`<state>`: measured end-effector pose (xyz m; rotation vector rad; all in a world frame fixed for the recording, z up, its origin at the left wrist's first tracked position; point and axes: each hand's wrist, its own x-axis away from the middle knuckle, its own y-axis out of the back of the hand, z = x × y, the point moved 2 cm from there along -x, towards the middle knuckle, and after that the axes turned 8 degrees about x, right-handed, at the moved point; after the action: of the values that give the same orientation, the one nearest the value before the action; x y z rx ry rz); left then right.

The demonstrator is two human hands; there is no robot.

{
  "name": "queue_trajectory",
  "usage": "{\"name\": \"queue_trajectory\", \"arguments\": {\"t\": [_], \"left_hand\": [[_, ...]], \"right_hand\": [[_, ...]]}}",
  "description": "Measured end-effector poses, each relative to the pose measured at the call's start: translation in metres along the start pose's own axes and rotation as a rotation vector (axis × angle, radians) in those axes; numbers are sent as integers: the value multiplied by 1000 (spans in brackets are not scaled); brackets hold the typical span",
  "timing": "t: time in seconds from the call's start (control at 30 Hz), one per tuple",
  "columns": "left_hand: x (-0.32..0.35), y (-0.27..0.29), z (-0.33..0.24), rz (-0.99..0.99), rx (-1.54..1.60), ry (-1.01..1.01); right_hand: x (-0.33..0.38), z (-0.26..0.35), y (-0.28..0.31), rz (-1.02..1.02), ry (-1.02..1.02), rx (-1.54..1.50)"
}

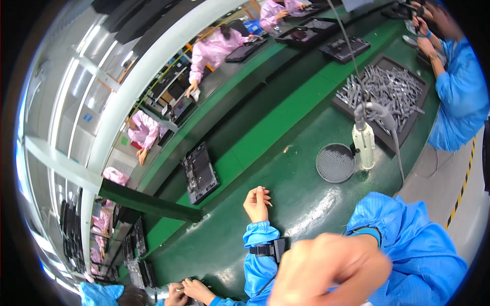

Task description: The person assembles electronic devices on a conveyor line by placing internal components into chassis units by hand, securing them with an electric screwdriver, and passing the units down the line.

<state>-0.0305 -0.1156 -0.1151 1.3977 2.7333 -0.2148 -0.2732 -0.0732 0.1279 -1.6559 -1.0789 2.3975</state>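
Two hands of mine are in view and neither one has anything in it. My left hand [258,203] rests on the green tabletop [286,168], fingers curled loosely under, its grip closed on nothing. There's a black strap [265,249] round that wrist over the blue sleeve. My right hand [329,270] is up close to the camera, big and blurry, balled into a loose fist, and I can't tell if anything is tucked inside that grip.

Nearest stuff ahead of the left hand: a round grey disc [335,163] lying flat on the tabletop, and just right of it, touching or nearly so, a white bottle-shaped tool [364,144] standing upright with a grey hose hanging off its top. Behind that sits a dark tray [393,140] piled with grey metal parts [383,89].

Off to my left on the belt there's a black panel [199,172], well apart from my hand. More panels [344,48] ride further up the line. People in pink sit along the far side, and one in blue [459,92] stands at the right by the tray.
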Motion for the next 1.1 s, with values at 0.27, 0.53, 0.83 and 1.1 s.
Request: {"name": "queue_trajectory", "arguments": {"t": [0.27,0.53,0.83,1.1], "left_hand": [[-3,-10,-13,-51,-36,-45],[-10,2,8,-39,20,-26],[-7,-15,29,2,-12,-84],[29,-44,13,159,-152,-214]], "right_hand": [[-13,24,-4,276,-304,385],[10,49,59,304,-289,311],[102,-10,205,-448,-821,1260],[130,-8,264,-483,-749,1410]]}}
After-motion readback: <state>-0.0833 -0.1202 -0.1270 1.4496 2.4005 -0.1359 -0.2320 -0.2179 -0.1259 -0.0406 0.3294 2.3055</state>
